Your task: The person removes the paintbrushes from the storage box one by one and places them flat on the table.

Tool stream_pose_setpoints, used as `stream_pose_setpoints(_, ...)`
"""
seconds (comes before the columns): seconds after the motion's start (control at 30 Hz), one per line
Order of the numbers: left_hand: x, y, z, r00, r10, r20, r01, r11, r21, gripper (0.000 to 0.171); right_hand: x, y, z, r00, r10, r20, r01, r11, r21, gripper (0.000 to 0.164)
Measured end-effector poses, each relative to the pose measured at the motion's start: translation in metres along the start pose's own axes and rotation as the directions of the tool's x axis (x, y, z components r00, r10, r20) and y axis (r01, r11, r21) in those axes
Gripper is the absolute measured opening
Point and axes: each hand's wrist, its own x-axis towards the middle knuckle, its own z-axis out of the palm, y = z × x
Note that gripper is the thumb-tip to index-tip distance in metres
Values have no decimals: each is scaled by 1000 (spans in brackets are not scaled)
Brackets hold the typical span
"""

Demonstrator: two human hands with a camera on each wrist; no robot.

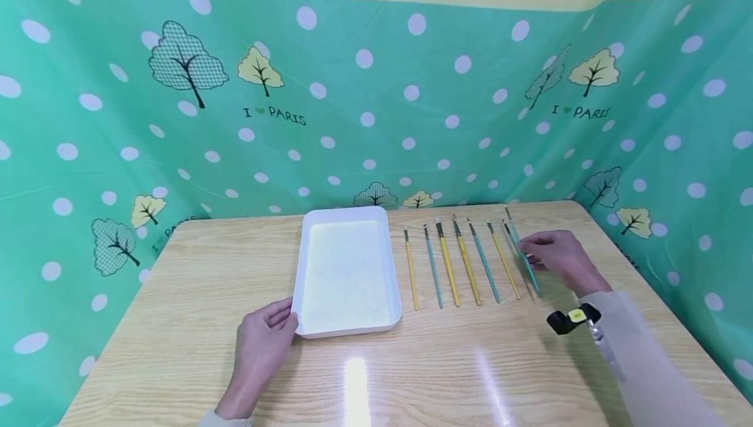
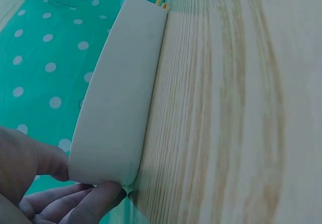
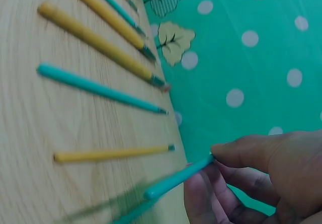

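A white rectangular tray [image 1: 347, 333] lies on the table, and my left hand [image 1: 266, 342] holds it by its near left corner. In the left wrist view, the thumb [image 2: 53, 161] is at the rim of the tray [image 2: 118, 93] and the fingers curl against the corner. At the right end of the brush row, my right hand [image 1: 555, 254] pinches a teal paintbrush [image 3: 181, 176] between thumb and fingertips. That brush is raised and tilted over the table. Below it, another teal paintbrush [image 3: 132, 215] shows partly. The hand hides its own grip partly in the head view.
Several yellow and teal paintbrushes lie side by side right of the tray, bristles away from me, among them a thick yellow brush [image 1: 448, 267] and a thin yellow brush [image 1: 502, 260]. A green dotted cloth [image 1: 353, 119] hangs behind the wooden table [image 1: 194, 296].
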Motion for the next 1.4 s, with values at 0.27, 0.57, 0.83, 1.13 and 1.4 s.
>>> stream_pose_setpoints(0.27,0,0,0,1000,0,-6,0,1000,6,40,9,19,-13,1000,19,-4,-19,999,-46,51)
stream_pose_setpoints(0.57,0,1,0,1000,-3,-2,3,1000,5,40,16,34,-21,998,52,-22,-54,995,-88,46)
stream_pose_setpoints(0.83,0,2,1,1000,-5,-7,5,1000,8,40,23,41,-21,995,84,-47,-89,988,-128,40)
stream_pose_setpoints(1.13,0,2,1,1000,-19,-4,19,1000,7,40,28,47,-17,995,66,-78,-78,983,-163,36)
stream_pose_setpoints(1.4,0,0,1,1000,-7,-10,7,1000,13,40,26,48,-10,987,34,-155,-63,980,-189,30)
